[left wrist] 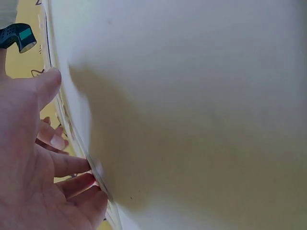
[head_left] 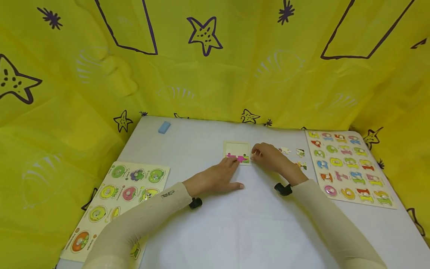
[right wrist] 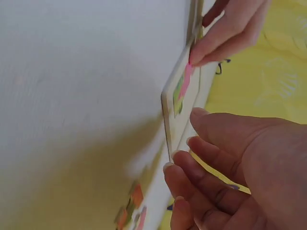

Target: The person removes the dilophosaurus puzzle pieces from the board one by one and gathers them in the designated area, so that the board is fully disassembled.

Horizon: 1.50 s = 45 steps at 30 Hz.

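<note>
A small square jigsaw tray [head_left: 237,148] lies flat on the white table, its lower part filled with pink and green puzzle pieces [head_left: 239,158]. My left hand [head_left: 218,175] rests its extended fingertips on these pieces at the tray's lower edge, thumb spread to the side. At the tray's right edge is my right hand [head_left: 268,157], its fingers bent. In the right wrist view, this hand [right wrist: 225,167] has thumb and fingers apart beside the tray [right wrist: 175,122], and no piece shows between them. Whether its fingertips touch the edge I cannot tell.
Several loose jigsaw pieces [head_left: 300,152] lie right of my right hand. A number puzzle board [head_left: 346,170] lies at the right, a fruit puzzle board [head_left: 129,203] at the left. A blue block [head_left: 164,127] is near the back edge. Yellow curtain [head_left: 215,82] hangs behind.
</note>
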Tool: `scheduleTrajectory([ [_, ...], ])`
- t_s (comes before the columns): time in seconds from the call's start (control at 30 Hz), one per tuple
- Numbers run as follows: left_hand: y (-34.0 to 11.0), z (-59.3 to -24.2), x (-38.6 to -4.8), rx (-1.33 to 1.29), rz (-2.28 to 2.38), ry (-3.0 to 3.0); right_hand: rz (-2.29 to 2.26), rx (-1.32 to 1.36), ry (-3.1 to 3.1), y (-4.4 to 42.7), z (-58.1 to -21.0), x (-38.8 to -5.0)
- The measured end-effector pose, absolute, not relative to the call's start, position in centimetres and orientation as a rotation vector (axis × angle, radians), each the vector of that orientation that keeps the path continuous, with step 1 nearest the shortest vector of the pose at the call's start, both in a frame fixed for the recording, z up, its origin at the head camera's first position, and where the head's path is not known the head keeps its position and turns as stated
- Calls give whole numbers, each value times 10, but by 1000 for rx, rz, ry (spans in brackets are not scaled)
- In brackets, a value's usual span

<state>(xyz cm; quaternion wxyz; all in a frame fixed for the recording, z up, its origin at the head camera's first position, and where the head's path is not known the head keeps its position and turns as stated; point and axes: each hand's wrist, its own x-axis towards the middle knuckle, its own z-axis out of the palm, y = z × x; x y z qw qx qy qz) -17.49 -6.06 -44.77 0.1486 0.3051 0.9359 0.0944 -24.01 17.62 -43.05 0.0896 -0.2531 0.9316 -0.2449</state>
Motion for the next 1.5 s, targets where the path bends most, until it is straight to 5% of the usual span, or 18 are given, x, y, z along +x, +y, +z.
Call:
scheduleTrajectory([
  [1.5,-74,-449,-178,883,194,2716,-709,-759,2699,153,-437,-241],
])
